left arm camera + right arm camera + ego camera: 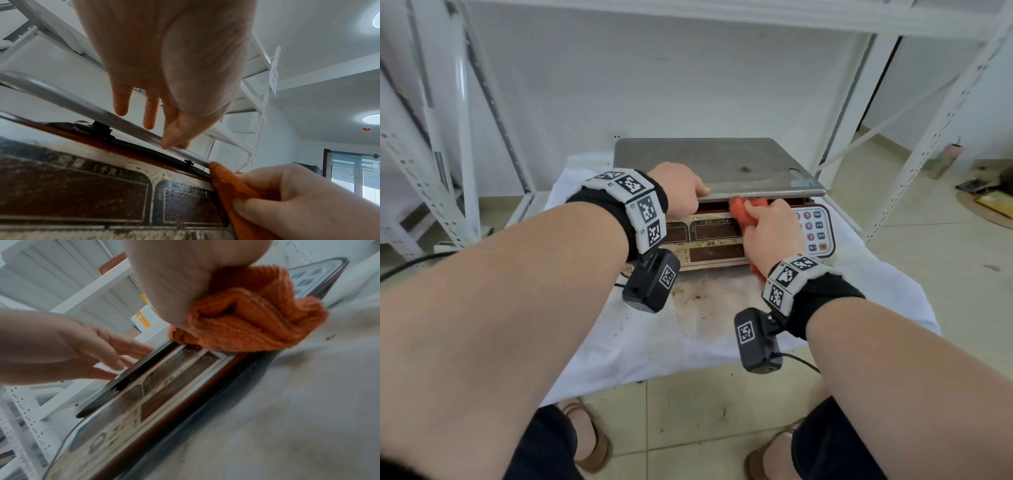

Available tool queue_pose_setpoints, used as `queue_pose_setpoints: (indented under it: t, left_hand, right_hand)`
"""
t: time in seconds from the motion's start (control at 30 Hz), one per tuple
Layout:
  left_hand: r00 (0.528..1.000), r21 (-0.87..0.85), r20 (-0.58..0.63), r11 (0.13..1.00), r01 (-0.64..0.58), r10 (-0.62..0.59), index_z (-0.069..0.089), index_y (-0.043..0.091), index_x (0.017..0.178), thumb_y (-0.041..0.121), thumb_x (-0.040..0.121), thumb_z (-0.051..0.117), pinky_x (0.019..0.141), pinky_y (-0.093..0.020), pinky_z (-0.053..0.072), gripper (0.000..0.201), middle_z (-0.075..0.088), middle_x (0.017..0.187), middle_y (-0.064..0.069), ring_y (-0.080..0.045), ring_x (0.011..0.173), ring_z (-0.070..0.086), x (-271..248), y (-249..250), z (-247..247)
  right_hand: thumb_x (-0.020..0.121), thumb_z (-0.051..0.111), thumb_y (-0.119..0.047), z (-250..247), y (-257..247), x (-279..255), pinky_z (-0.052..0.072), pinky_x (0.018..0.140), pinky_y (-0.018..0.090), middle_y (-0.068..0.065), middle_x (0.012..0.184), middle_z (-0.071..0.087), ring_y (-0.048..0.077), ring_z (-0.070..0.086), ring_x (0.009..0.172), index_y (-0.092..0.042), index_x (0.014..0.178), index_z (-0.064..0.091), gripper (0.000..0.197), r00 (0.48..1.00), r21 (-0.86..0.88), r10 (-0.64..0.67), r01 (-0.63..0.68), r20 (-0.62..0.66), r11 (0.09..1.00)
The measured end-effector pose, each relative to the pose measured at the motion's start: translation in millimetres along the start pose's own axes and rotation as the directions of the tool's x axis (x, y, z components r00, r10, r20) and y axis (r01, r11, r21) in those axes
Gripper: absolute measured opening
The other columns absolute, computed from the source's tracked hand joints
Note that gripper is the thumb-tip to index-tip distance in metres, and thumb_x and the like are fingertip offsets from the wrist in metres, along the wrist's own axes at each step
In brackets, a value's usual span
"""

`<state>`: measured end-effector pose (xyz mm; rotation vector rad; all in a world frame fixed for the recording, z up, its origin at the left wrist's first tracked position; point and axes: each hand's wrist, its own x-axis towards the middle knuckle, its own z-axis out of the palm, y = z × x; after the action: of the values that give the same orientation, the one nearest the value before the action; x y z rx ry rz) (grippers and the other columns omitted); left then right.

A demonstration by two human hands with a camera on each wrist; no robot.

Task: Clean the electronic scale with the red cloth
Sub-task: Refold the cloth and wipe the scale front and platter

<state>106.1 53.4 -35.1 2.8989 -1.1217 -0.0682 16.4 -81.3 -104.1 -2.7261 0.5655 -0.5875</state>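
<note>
Two hands are at the electronic scale (pixel 722 205), which sits on a stained white sheet (pixel 688 329) spread over the tiled floor (pixel 722 411) in front of white metal shelving (pixel 462 113). Left hand (pixel 681 190) rests at the front edge of the steel weighing pan (pixel 709 161), fingers fairly straight over the pan and thumb tip against its rim; it encloses nothing. Right hand (pixel 767 233) grips the bunched red cloth (pixel 739 212), fingers curled round it, and holds its leading fold against the gap between the pan's front edge and the display panel (pixel 709 236). That panel is visibly soiled, with brown staining around its windows. Keypad (pixel 816 233) lies just right of the right hand. Brown marks show on the pan surface.
</note>
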Motion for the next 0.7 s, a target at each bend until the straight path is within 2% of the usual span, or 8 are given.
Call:
queue_pose_setpoints:
  t: [0.1, 0.17, 0.23, 0.33, 0.4, 0.47, 0.6, 0.7]
  left_hand:
    - [1.0, -0.017, 0.001, 1.0, -0.001, 0.001, 0.044, 0.028, 0.138, 0.001, 0.089, 0.037, 0.105, -0.028, 0.038, 0.057, 0.043, 0.145, 0.004, -0.018, 0.131, 0.041, 0, -1, 0]
    - [1.0, -0.021, -0.004, 1.0, 0.0, 0.0, 0.045, 0.028, 0.138, 0.0, 0.089, 0.036, 0.105, -0.027, 0.037, 0.057, 0.043, 0.145, 0.004, -0.018, 0.131, 0.041, 0, -2, 1]
    - [1.0, -0.027, -0.014, 1.0, 0.001, -0.002, 0.046, 0.029, 0.137, 0.0, 0.089, 0.037, 0.102, -0.026, 0.036, 0.057, 0.044, 0.144, 0.004, -0.017, 0.13, 0.041, 1, -2, 1]
    - [1.0, -0.023, -0.024, 1.0, -0.004, 0.003, 0.047, 0.029, 0.136, 0.0, 0.089, 0.038, 0.099, -0.024, 0.036, 0.056, 0.044, 0.144, 0.004, -0.017, 0.13, 0.042, 0, -3, 0]
    - [1.0, -0.031, -0.022, 1.0, -0.005, 0.004, 0.047, 0.029, 0.137, -0.001, 0.089, 0.038, 0.099, -0.024, 0.035, 0.057, 0.044, 0.144, 0.003, -0.017, 0.13, 0.041, -2, -3, 0]
    - [1.0, -0.044, -0.016, 0.999, -0.006, 0.006, 0.045, 0.029, 0.138, -0.001, 0.088, 0.038, 0.102, -0.025, 0.034, 0.058, 0.043, 0.145, 0.003, -0.018, 0.131, 0.04, -3, -4, 1]
    - [1.0, -0.043, -0.019, 0.999, -0.015, 0.014, 0.043, 0.027, 0.139, 0.0, 0.089, 0.037, 0.106, -0.026, 0.031, 0.058, 0.041, 0.146, 0.001, -0.018, 0.134, 0.037, -5, -4, 2]
    - [0.999, -0.032, -0.033, 0.999, -0.016, 0.015, 0.044, 0.027, 0.139, 0.0, 0.09, 0.036, 0.104, -0.025, 0.031, 0.056, 0.042, 0.145, 0.002, -0.018, 0.132, 0.039, -4, -3, 1]
  right_hand:
    - [0.091, 0.039, -0.012, -8, 5, 1, 0.041, 0.086, 0.037, 0.011, 0.108, 0.059, 0.031, 0.051, 0.102, -0.02, 0.115, 0.058, 0.031, 0.996, -0.05, 0.076, -0.078, -0.035, 0.996]
    - [0.087, 0.042, -0.01, -6, -7, -2, 0.039, 0.076, 0.034, 0.01, 0.107, 0.057, 0.026, 0.046, 0.096, -0.023, 0.109, 0.056, 0.029, 0.992, -0.028, 0.116, -0.117, -0.042, 0.993]
    - [0.081, 0.045, -0.008, 3, -20, -4, 0.035, 0.071, 0.031, 0.007, 0.108, 0.054, 0.022, 0.04, 0.092, -0.028, 0.108, 0.052, 0.033, 0.999, -0.049, 0.037, -0.037, 0.005, 0.998]
    - [0.086, 0.043, -0.012, 12, -33, -8, 0.043, 0.08, 0.034, 0.008, 0.11, 0.047, 0.025, 0.046, 0.103, -0.022, 0.115, 0.057, 0.033, 0.997, -0.003, -0.044, 0.044, 0.068, 0.999]
    - [0.089, 0.042, -0.014, 7, -31, -8, 0.044, 0.081, 0.035, 0.008, 0.106, 0.047, 0.026, 0.049, 0.1, -0.02, 0.113, 0.06, 0.031, 0.997, 0.014, -0.06, 0.059, 0.052, 0.998]
    - [0.09, 0.042, -0.012, 0, -24, -8, 0.045, 0.08, 0.035, 0.006, 0.1, 0.049, 0.027, 0.052, 0.098, -0.021, 0.112, 0.062, 0.031, 1.0, 0.035, -0.017, 0.016, 0.015, 0.999]
    - [0.087, 0.041, -0.011, -3, -22, -7, 0.043, 0.076, 0.034, 0.002, 0.092, 0.044, 0.027, 0.052, 0.095, -0.028, 0.104, 0.063, 0.033, 0.982, 0.118, 0.184, -0.178, -0.048, 0.977]
    - [0.082, 0.039, -0.009, 8, -35, -7, 0.034, 0.071, 0.032, 0.003, 0.103, 0.046, 0.024, 0.045, 0.099, -0.035, 0.104, 0.059, 0.039, 0.985, 0.082, 0.173, -0.172, -0.005, 0.982]
